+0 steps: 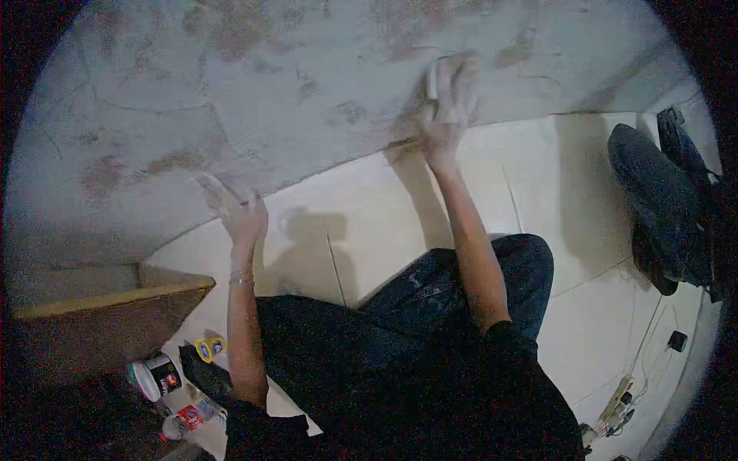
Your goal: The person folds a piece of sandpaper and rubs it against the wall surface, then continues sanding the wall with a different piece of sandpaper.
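Note:
A grey wall (307, 84) with brownish worn patches and cracks fills the upper view. Up against it, my right hand (451, 100) is closed round a small pale block-like piece (432, 81); motion blur hides what exactly it is. My left hand (237, 211), with a band on its wrist, is lower on the left, close to the foot of the wall. Its fingers are stretched out and somewhat blurred, with nothing seen in them. Both hands look whitish, as if dusty. My bent leg (430, 284) in dark trousers rests on the floor between the arms.
Pale tiles (384, 223) cover the floor. On the left stand a brown panel with a yellowish edge (115, 298), a white tub (157, 376), a yellow-rimmed container (209, 348) and a plastic bottle (183, 421). Dark trouser-like fabric (661, 192) and a cabled power strip (616, 399) are at right.

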`<action>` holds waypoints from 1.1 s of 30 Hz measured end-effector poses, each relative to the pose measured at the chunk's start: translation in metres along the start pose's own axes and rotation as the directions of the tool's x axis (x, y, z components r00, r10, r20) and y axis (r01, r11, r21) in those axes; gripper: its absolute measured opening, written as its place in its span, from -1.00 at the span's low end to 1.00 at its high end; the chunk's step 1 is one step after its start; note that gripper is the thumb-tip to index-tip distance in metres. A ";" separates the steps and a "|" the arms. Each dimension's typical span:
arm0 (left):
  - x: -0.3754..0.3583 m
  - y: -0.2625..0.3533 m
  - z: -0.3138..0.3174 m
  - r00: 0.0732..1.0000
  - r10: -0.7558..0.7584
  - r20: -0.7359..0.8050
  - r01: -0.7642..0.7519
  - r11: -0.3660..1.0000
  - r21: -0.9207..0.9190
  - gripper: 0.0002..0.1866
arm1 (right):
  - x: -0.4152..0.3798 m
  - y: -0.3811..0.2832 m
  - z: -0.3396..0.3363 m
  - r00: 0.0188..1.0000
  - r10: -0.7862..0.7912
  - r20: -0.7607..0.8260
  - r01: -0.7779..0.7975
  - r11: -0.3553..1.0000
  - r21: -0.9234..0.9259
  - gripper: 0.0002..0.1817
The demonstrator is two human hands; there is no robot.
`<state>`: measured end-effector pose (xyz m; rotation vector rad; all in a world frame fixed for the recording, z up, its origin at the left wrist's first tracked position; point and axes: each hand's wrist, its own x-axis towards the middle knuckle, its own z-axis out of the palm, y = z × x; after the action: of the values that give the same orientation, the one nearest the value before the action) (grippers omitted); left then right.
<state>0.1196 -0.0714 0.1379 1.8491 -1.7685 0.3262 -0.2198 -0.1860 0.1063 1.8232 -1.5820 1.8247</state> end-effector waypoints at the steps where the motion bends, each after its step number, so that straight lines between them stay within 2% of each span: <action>1: 0.001 -0.001 0.004 0.999 -0.036 -0.005 0.036 0.999 0.012 0.05 | 0.006 -0.003 -0.001 0.997 0.049 -0.063 -0.046 0.998 0.047 -0.23; 2: 0.000 -0.001 0.007 0.997 -0.071 -0.011 0.071 0.997 0.024 0.05 | 0.008 -0.005 -0.001 0.987 0.102 -0.125 -0.090 0.991 0.096 -0.23; 3: -0.001 -0.001 0.007 0.999 -0.039 -0.028 0.040 0.999 0.030 0.05 | -0.004 -0.003 0.006 0.996 0.012 -0.084 -0.005 0.996 0.088 -0.26; 6: 0.000 -0.006 0.012 0.999 0.020 -0.038 -0.019 1.000 0.021 0.05 | -0.036 -0.012 0.010 0.952 -0.146 0.270 0.175 0.981 -0.089 -0.29; 7: -0.001 -0.009 0.011 1.000 0.009 -0.017 -0.009 1.000 0.001 0.05 | -0.035 0.001 0.016 0.942 -0.259 0.212 0.285 0.954 -0.098 -0.29; 10: 0.003 -0.001 0.002 0.999 -0.013 0.032 0.013 1.000 -0.017 0.06 | -0.020 0.018 0.010 0.986 -0.141 0.094 0.146 0.988 -0.048 -0.28; 11: 0.002 -0.002 0.002 0.999 -0.029 0.041 0.029 1.000 -0.004 0.07 | -0.008 0.011 0.004 0.999 -0.028 -0.024 0.028 1.000 0.000 -0.27; 14: 0.001 -0.005 0.008 0.996 -0.069 0.048 0.066 0.997 0.050 0.10 | 0.001 -0.008 0.007 0.979 0.074 -0.188 -0.052 0.991 0.123 -0.26; 17: 0.001 0.001 0.007 0.998 -0.047 0.034 0.045 0.996 0.074 0.14 | -0.050 -0.013 0.036 0.991 -0.084 0.108 0.078 0.995 0.056 -0.26; 20: 0.001 0.007 0.001 0.994 -0.085 0.063 0.080 0.994 0.072 0.18 | -0.046 -0.029 0.013 0.920 -0.185 0.344 0.196 0.981 0.004 -0.26; 23: -0.005 -0.009 0.007 0.972 -0.141 0.187 0.151 0.988 -0.040 0.17 | -0.027 -0.012 0.017 0.987 -0.098 0.125 0.108 0.991 -0.077 -0.26; 26: -0.006 -0.035 0.019 0.907 -0.229 0.353 0.213 0.973 0.085 0.17 | -0.010 -0.017 0.011 0.998 0.008 -0.065 -0.004 0.998 0.060 -0.27; 29: -0.009 -0.048 0.031 0.906 -0.227 0.357 0.199 0.973 0.114 0.17 | -0.050 -0.018 0.033 0.997 -0.057 0.045 0.059 0.998 -0.035 -0.27; 32: -0.008 -0.032 0.022 0.963 -0.138 0.230 0.116 0.987 0.109 0.16 | -0.056 -0.025 0.021 0.962 -0.190 0.197 0.189 0.982 0.026 -0.26; 33: -0.006 -0.022 0.015 0.983 -0.090 0.161 0.076 0.993 0.093 0.16 | -0.048 -0.024 0.013 0.960 -0.114 0.255 0.121 0.993 -0.010 -0.35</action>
<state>0.1369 -0.0748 0.1172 2.0571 -1.8042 0.2263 -0.1811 -0.1579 0.0791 2.1620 -1.5255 1.5649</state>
